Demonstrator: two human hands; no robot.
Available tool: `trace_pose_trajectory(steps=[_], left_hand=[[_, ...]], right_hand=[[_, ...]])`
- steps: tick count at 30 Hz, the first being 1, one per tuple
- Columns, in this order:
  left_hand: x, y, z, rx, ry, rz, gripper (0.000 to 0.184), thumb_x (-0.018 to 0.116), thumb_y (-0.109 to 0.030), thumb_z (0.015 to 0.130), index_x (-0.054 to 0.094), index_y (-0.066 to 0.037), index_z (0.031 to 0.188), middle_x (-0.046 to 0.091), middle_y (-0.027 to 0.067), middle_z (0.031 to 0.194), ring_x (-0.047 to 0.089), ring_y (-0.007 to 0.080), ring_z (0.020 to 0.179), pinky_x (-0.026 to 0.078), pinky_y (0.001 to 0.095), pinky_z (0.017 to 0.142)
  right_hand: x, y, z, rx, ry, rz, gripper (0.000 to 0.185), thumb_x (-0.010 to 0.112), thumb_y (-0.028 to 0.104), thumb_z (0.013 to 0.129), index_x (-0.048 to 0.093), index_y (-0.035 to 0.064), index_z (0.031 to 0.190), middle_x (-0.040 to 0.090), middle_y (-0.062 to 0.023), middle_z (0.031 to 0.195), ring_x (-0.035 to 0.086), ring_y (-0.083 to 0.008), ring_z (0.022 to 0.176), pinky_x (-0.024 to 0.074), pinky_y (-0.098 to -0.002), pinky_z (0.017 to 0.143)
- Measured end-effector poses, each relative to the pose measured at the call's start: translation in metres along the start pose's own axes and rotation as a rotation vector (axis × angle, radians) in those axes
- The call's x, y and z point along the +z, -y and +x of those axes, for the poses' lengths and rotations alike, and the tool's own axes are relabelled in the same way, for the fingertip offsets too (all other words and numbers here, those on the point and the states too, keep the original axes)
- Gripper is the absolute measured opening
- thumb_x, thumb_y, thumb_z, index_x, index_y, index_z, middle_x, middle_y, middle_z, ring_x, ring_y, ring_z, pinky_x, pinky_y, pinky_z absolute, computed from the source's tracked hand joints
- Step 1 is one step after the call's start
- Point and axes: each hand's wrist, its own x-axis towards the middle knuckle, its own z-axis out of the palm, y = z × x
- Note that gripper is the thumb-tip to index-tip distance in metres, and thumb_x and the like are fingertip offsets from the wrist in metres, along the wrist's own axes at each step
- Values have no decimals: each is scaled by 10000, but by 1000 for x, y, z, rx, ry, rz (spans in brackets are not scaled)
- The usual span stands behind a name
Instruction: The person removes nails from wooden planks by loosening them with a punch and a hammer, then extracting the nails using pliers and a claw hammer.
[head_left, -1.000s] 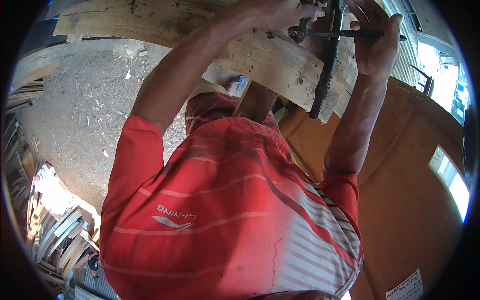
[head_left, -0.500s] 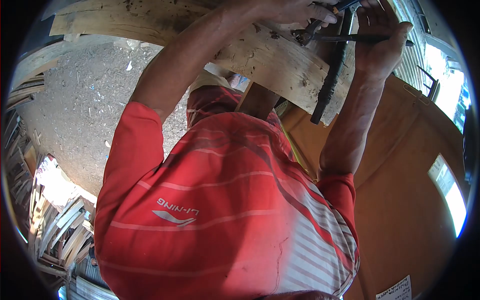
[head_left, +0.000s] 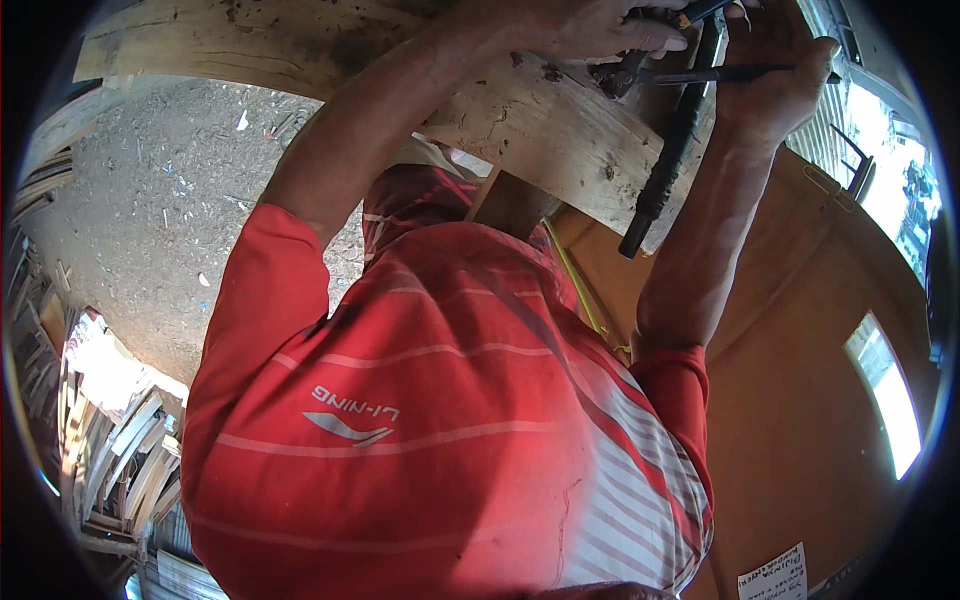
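Note:
My left hand [head_left: 625, 30] is at the top edge over the plank, its fingers closed around a dark tool with an orange part [head_left: 686, 19]. My right hand [head_left: 765, 85] is to its right, palm side showing, thumb apart; its bent fingers are shaded, near the tool's far end and partly cut off. Across the right palm runs a thin dark handle [head_left: 740, 74], joined on the left to a dark metal head [head_left: 615, 78] above the wood. A thick black rod with a wrapped, ridged surface [head_left: 665, 175] slants down between the hands, past the plank's edge.
The thick wooden plank [head_left: 540, 120] spans the top, with a wooden block [head_left: 512, 205] below. At left lie littered ground [head_left: 150, 200] and stacked wood strips [head_left: 125, 450]. A brown panel [head_left: 790, 400] fills the right, with a handwritten paper [head_left: 773, 577] at its bottom.
The view has shifted slightly. My left hand and the orange-marked tool appear a little farther right, and the right hand slightly too. Both hands keep nearly the same hold.

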Motion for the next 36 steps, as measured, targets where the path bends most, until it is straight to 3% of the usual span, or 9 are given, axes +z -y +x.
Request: trace_pose_trajectory(steps=[3,5,10,15,22,27,31,34,36], left_hand=[[0,4,-1,94,-41,19,222,653,-140,1015,603,33,1145,654,146,845,647,194,758,531,356,691],[0,6,1,105,-20,-15,224,655,-141,1013,601,33,1144,656,157,851,658,215,766,534,364,699],[3,12,4,230,-88,-60,232,660,-143,1008,593,42,1131,670,186,894,687,269,812,539,396,725],[0,11,5,155,-26,-43,214,657,-126,1001,581,57,1080,665,210,934,691,315,849,535,417,754],[2,20,7,280,-64,-32,217,666,-128,995,580,61,1058,654,242,949,687,352,876,526,443,775],[-3,12,6,171,-19,4,270,672,-170,1002,600,68,1109,672,251,983,694,363,902,533,437,786],[1,19,7,250,-63,29,292,661,-189,1014,608,66,1147,676,254,986,696,361,894,538,434,785],[4,23,7,281,-105,24,281,657,-188,1015,607,58,1140,679,254,982,702,362,881,539,437,772],[2,14,5,155,-56,-52,265,657,-184,1012,604,50,1123,684,254,970,709,365,865,538,445,752]], right_hand=[[35,11,4,77,-232,-2,739,454,632,1049,539,-41,1342,663,-145,1090,646,-296,964,554,-450,850],[39,8,7,87,-259,50,739,449,640,1048,541,-38,1329,660,-139,1064,650,-288,932,562,-440,823],[15,-7,14,55,68,106,722,444,648,1047,554,-31,1262,639,-91,918,651,-235,773,576,-397,697],[30,-11,11,-27,-12,58,703,442,643,1051,569,-29,1216,612,-55,816,623,-206,653,568,-380,627],[28,-9,15,43,-13,115,692,447,645,1050,618,-18,1149,578,-13,706,563,-169,538,518,-350,558],[17,-10,22,75,67,138,681,454,652,1045,635,0,1126,578,-13,702,563,-159,542,496,-339,539],[22,-9,17,54,92,143,656,456,630,1055,635,3,1127,597,-25,717,584,-164,566,506,-333,547],[40,-5,8,65,-59,86,623,441,581,1079,626,-8,1158,631,-50,766,623,-189,621,530,-339,571],[36,4,6,72,-20,-61,605,429,548,1092,617,-19,1191,649,-66,801,645,-206,672,546,-346,595]])
